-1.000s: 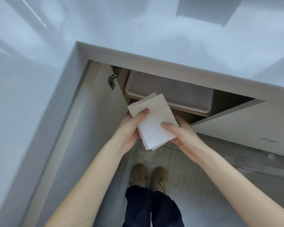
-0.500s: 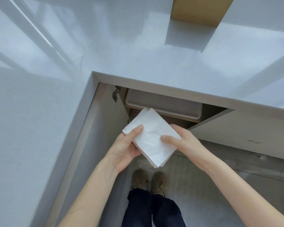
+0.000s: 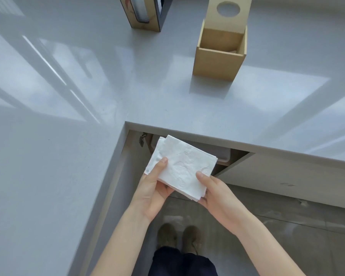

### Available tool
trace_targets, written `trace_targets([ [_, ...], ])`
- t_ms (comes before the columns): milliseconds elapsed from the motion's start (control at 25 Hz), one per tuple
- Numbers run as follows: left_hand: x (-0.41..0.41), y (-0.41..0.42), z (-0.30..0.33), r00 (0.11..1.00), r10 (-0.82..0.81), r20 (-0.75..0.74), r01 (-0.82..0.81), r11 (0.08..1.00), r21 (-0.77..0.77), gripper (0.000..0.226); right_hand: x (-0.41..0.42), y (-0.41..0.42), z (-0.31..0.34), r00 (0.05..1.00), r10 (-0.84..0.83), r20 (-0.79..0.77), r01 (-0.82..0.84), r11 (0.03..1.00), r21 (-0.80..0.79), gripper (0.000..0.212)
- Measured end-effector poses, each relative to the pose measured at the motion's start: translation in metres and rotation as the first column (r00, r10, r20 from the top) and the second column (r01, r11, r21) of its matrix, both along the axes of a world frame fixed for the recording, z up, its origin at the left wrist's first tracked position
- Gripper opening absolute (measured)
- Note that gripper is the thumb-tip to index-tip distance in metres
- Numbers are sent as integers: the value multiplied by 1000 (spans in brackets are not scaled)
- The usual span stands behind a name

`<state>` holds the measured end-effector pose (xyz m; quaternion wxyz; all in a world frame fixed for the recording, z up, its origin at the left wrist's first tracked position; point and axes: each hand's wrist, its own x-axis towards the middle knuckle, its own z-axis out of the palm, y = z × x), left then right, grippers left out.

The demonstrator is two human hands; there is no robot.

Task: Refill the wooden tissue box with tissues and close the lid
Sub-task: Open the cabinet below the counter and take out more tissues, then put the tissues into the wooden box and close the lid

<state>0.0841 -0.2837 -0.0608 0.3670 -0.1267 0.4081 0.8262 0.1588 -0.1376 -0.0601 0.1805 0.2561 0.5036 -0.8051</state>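
A person is standing at the inner corner of a glossy, pale grey surface (image 3: 167, 100), looking down at both hands. The left hand (image 3: 151, 194) and the right hand (image 3: 217, 194) are together holding a small stack of white tissues (image 3: 183, 168), soft, square-cut and faintly embossed, with the layered edges fanning slightly at the lower corner. The fingers of each hand are curling under the stack while each thumb is pressing on top, left thumb at the stack's 9 o'clock edge, right thumb at its 4 o'clock edge. The stack is hovering in front of the counter edge, below the surface level, over an open cabinet door (image 3: 287, 176). The wooden tissue box (image 3: 220, 56), a light tan, square-sided cube, is sitting on the surface at 1 o'clock from the hands, well apart from them. Its lid (image 3: 228, 14), a flat panel with a round hole, is standing upright at the far side, leaving the box open. A second wooden holder (image 3: 145, 18) is standing at 11 o'clock.
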Motion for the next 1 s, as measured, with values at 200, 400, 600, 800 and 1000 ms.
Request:
trace_targets([
  [200, 1, -8, 18, 996, -83, -42, 82, 996, -27, 50, -7, 2, 28, 999, -14, -44, 21, 988, 150, 35],
  [400, -7, -15, 40, 958, -231, -169, 158, 920, -358, 62, -7, 5, 59, 1000, -15, 15, 8, 922, 388, 20],
  [600, -29, -3, 60, 904, -337, -262, 171, 849, -500, 34, -17, 12, 81, 998, -56, -3, 51, 883, 467, 22],
  [800, -51, 17, 75, 884, -362, -295, 170, 838, -518, 31, -33, 32, 88, 996, -85, -36, 91, 858, 505, 22],
  [1000, -80, 53, 87, 882, -356, -309, 142, 826, -546, 27, -64, 71, 89, 995, -70, -75, 100, 830, 549, 20],
])
